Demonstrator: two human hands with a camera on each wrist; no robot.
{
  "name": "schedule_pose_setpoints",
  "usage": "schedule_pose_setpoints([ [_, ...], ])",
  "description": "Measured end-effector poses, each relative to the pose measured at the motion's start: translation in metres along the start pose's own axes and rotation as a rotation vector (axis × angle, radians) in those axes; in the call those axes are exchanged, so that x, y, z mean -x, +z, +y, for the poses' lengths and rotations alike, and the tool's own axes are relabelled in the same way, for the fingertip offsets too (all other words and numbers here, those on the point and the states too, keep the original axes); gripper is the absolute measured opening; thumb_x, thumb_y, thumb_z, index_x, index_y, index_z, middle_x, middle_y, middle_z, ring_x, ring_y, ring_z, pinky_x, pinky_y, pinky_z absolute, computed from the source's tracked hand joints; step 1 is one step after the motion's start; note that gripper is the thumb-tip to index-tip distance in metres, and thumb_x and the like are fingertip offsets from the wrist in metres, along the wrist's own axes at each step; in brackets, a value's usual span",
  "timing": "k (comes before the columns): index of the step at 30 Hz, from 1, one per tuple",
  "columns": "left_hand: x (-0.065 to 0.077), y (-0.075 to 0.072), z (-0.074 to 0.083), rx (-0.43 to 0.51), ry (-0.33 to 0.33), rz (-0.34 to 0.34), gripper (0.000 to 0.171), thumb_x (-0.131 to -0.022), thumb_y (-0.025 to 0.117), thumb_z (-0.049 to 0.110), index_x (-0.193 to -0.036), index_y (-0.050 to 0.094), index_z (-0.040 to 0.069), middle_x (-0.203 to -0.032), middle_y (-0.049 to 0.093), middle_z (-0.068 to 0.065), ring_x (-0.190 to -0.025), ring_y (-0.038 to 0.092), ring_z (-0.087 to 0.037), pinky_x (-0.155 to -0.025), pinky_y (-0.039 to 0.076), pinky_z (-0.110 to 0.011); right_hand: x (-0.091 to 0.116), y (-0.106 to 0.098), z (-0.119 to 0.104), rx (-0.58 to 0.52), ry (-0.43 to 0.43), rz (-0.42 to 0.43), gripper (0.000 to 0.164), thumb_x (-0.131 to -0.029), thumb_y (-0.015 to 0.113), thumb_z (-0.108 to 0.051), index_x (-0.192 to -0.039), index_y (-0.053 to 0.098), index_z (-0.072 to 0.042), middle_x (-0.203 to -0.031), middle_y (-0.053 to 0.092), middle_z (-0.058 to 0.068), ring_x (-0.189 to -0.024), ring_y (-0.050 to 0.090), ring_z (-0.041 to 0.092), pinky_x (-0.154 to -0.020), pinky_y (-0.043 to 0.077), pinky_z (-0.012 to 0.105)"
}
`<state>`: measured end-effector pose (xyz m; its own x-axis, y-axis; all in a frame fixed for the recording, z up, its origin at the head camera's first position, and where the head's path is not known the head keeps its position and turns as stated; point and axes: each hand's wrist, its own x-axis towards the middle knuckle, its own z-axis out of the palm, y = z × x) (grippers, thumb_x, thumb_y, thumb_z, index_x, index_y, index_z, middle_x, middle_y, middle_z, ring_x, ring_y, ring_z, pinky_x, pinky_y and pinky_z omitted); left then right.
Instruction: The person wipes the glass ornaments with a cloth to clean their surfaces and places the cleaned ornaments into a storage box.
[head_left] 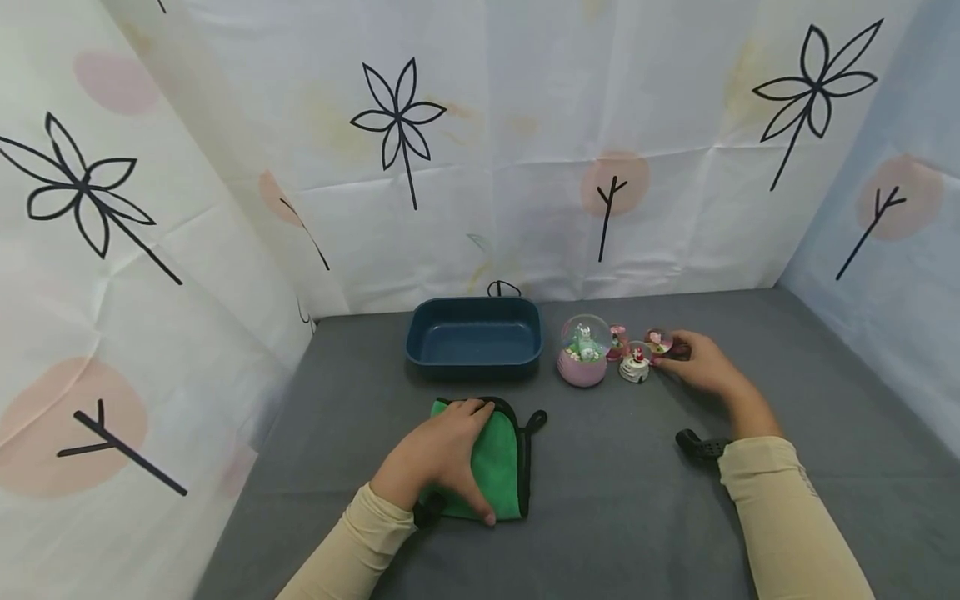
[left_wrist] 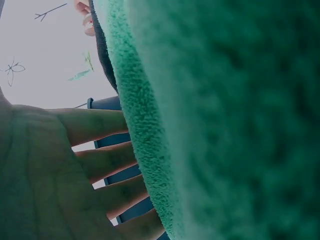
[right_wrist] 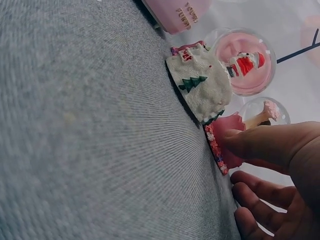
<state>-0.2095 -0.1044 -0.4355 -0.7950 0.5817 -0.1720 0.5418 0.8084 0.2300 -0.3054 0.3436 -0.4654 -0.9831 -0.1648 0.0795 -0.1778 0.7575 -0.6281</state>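
My left hand rests on a folded green cloth with black edging and a loop. Its fingers lie at the far edge of the cloth and its thumb near the close edge; in the left wrist view the fingers reach out fairly straight against the fabric. With thumb and fingers, my right hand pinches the pink base of a small snow globe at the right of the group. Beside it stands a white-based snow globe with a Santa figure.
A large snow globe on a pink base stands left of the smaller ones, with another small pink globe behind. The dark blue rectangular tray sits at the back of the grey table, near the patterned curtain.
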Motion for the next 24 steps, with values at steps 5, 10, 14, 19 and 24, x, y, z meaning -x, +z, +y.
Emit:
schedule_pose_setpoints([
  [5,-0.0015,0.0029,-0.0009,-0.011,0.003,0.008,0.149,-0.05,0.092,0.083,-0.166,0.034,0.01,-0.166,0.041,-0.011,-0.152,0.043,-0.033,-0.121,0.047,-0.049,-0.0016,0.0006,-0.0015,-0.003,-0.015,-0.001,0.06,-0.099,0.073,-0.012,-0.14,0.048,0.025,-0.126,0.06,0.044,-0.115,0.061,0.057,-0.096,0.051,0.068],
  [10,-0.0041,0.0057,-0.0023,-0.004,-0.003,0.01,0.148,-0.051,0.092,0.082,-0.166,0.034,0.01,-0.166,0.042,-0.01,-0.151,0.043,-0.033,-0.122,0.045,-0.049,-0.0017,0.0009,-0.0036,0.0,0.015,-0.002,0.063,-0.1,0.073,-0.013,-0.141,0.045,0.025,-0.126,0.059,0.045,-0.117,0.06,0.057,-0.097,0.05,0.069],
  [14,-0.0039,0.0041,-0.0018,0.012,-0.009,0.01,0.145,-0.052,0.093,0.08,-0.165,0.036,0.01,-0.165,0.043,-0.009,-0.151,0.043,-0.032,-0.122,0.045,-0.05,-0.0009,0.001,-0.0043,-0.008,0.031,0.003,0.061,-0.1,0.072,-0.014,-0.14,0.047,0.025,-0.126,0.058,0.044,-0.117,0.059,0.056,-0.097,0.05,0.068],
  [19,-0.0031,0.0028,-0.0013,0.03,-0.009,0.02,0.14,-0.054,0.095,0.077,-0.164,0.039,0.01,-0.163,0.047,-0.008,-0.149,0.046,-0.031,-0.121,0.046,-0.05,0.0001,0.0018,-0.0034,-0.015,0.029,0.015,0.055,-0.1,0.073,-0.015,-0.134,0.052,0.022,-0.124,0.06,0.043,-0.115,0.06,0.055,-0.094,0.051,0.066],
  [24,-0.0029,0.0025,-0.0019,0.04,0.004,0.045,0.134,-0.055,0.096,0.073,-0.16,0.045,0.009,-0.157,0.054,-0.007,-0.143,0.052,-0.03,-0.118,0.049,-0.048,0.0008,0.0018,-0.0029,-0.021,0.026,0.029,0.052,-0.099,0.074,-0.016,-0.131,0.054,0.02,-0.122,0.061,0.042,-0.114,0.061,0.055,-0.092,0.053,0.064],
])
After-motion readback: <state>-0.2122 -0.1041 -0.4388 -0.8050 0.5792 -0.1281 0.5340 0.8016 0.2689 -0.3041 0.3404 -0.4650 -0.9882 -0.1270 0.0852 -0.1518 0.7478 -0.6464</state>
